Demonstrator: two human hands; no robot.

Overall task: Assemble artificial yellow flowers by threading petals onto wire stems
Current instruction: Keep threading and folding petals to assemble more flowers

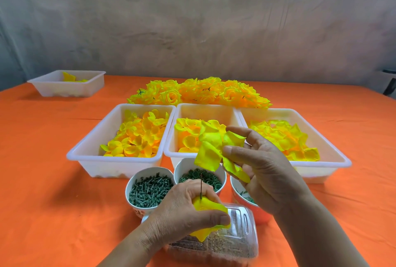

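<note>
On an orange tablecloth, three white tubs sit side by side, the left tub, middle tub and right tub, each holding loose yellow petals. A fourth tub, far left, holds a few. In front, one bowl holds green pegs and a second bowl green rings. A third bowl is half hidden by the right hand, which pinches a petal sheet. The left hand grips a bunched petal on a wire above a clear box. Finished flowers lie behind.
</note>
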